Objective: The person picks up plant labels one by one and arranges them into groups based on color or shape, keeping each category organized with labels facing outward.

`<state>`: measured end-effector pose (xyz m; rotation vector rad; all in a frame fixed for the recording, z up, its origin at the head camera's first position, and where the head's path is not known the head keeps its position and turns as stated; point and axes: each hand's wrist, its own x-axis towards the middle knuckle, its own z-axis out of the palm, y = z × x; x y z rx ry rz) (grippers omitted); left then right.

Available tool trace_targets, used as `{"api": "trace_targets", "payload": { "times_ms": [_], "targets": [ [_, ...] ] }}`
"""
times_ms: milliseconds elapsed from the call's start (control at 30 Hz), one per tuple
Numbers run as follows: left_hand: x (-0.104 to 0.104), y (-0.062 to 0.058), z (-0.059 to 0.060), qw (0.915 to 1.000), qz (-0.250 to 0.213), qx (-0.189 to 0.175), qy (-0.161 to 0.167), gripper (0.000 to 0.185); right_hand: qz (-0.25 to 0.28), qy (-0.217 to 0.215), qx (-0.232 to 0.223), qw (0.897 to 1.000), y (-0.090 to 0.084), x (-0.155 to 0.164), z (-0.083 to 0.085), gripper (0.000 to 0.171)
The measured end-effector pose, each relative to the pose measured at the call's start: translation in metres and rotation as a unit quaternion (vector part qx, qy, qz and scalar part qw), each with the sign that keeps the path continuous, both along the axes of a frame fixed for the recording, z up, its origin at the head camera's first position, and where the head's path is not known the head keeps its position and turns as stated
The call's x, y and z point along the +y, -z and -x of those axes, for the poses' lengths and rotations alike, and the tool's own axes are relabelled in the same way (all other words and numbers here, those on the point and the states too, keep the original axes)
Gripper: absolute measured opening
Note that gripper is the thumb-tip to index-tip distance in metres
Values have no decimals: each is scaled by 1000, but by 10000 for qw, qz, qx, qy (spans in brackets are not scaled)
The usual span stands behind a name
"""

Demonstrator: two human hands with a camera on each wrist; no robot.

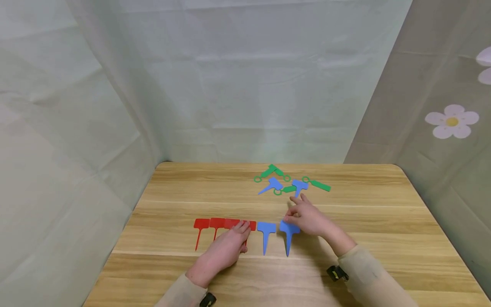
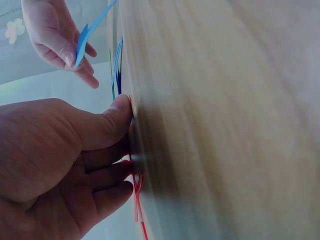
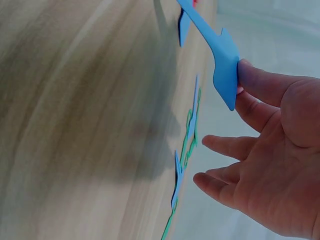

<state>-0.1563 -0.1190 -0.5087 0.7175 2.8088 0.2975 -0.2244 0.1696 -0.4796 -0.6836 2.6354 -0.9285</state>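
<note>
My right hand (image 1: 308, 217) pinches the head of a blue T-shaped plant label (image 1: 289, 229) between thumb and forefinger. In the right wrist view this held label (image 3: 226, 67) is tilted above the table, and the other fingers are spread. My left hand (image 1: 227, 246) rests over the right end of a row of red plant labels (image 1: 201, 223), its fingertips touching them and partly hiding them. Another blue plant label (image 1: 266, 228) lies between the two hands, stem toward me. In the left wrist view, the thumb of the left hand (image 2: 60, 150) reaches the tabletop at a red edge.
Farther back on the wooden table (image 1: 172, 187) lie two more blue labels (image 1: 275, 183) and several green ring-ended tags (image 1: 320, 185), some overlapping. Pale cloth (image 1: 249, 85) hangs behind the table's back edge and on both sides.
</note>
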Motion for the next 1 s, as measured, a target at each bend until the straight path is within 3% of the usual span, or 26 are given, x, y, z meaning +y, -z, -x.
{"api": "trace_targets", "payload": {
  "times_ms": [367,1000],
  "targets": [
    [-1,1,0,10000,-2,5,41,57,-522,146,376,9978,10,-9,0,17],
    [-1,0,0,10000,41,39,81,58,-927,571,368,9934,21,-21,-4,12]
  ]
}}
